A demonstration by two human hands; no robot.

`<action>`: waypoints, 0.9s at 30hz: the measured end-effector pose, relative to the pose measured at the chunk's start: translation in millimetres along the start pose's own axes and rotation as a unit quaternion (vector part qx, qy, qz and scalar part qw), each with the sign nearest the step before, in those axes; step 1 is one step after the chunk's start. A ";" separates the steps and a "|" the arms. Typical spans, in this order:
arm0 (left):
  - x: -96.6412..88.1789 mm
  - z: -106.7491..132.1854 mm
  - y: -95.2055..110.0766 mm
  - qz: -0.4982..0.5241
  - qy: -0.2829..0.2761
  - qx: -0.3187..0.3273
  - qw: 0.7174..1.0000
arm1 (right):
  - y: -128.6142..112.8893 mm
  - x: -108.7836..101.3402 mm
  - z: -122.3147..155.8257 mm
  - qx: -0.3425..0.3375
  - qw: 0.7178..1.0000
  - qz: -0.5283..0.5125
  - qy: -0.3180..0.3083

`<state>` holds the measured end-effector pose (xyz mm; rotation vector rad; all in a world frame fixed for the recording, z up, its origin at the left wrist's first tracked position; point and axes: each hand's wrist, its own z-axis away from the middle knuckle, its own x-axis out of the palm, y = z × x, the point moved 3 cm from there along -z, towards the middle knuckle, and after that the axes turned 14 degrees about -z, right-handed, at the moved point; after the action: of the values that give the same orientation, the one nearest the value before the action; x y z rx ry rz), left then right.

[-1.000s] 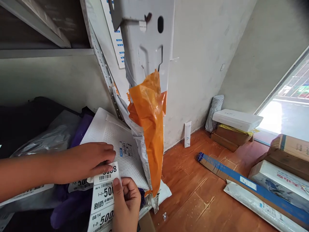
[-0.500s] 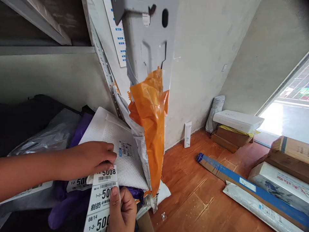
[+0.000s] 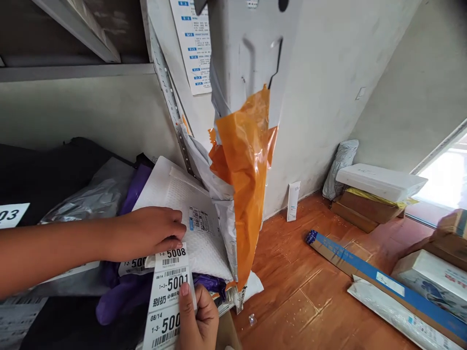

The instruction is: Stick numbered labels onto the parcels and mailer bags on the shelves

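The step in hand, I judge, is to separate the top label of a label strip (image 3: 168, 296). The strip is at the near-left corner of the bubble mailer (image 3: 191, 199); if they touch, I can't tell. R hand (image 3: 199, 313) holds it w/ thumb pressed on the front. L hand (image 3: 160, 231), in front of the mailer's left part, has a narrow grip at the strip's top edge; a firm pinch I can't confirm. Next move prob. calls for keeping the strip taut.

Strip reads "1-2-5008", then "08/14 1-3-5001", "别扔 必得8元", then "08/14 1-3-500", last digit hid. by thumb. The mailer's shipping label (image 3: 200, 221) has small print, not legible. Far left of the mailer, a white tag (image 3: 13, 215) shows "03".
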<state>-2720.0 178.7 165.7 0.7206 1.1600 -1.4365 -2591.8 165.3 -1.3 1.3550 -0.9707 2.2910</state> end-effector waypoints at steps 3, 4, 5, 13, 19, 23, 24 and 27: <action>-0.6 0.1 0.6 -0.007 -0.001 0.004 1.000 | -1.5 0.5 -0.4 0.001 1.000 0.010 -0.006; -0.4 0.1 0.5 -0.007 0.006 0.007 1.000 | 0.4 -1.2 -1.4 0.001 1.000 0.014 -0.011; 0.0 0.1 0.4 -0.006 0.016 0.011 1.000 | 3.0 -3.6 -2.4 0.001 1.000 0.017 -0.017; 3.6 -0.1 2.6 -0.054 0.030 0.000 0.998 | 11.4 -27.6 -4.1 -0.013 0.997 0.073 -0.033; -15.1 3.8 13.2 -0.125 -0.047 -0.082 0.988 | -12.6 -53.7 10.5 -0.118 0.972 0.198 -0.041; -27.2 8.8 18.5 -0.127 -0.011 -0.090 0.988 | -40.2 -79.7 23.2 -0.158 0.960 0.229 -0.007; -27.0 8.7 21.7 -0.104 -0.004 -0.041 0.994 | -49.1 -85.9 24.7 -0.150 0.962 0.230 -0.001; -24.1 7.6 29.6 -0.016 -0.012 0.024 1.000 | -79.1 -99.3 27.5 -0.114 0.962 0.249 -0.008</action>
<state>-2685.1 182.9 182.4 0.7192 1.1263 -1.4995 -2478.9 211.1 -46.4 1.1275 -1.6824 2.4027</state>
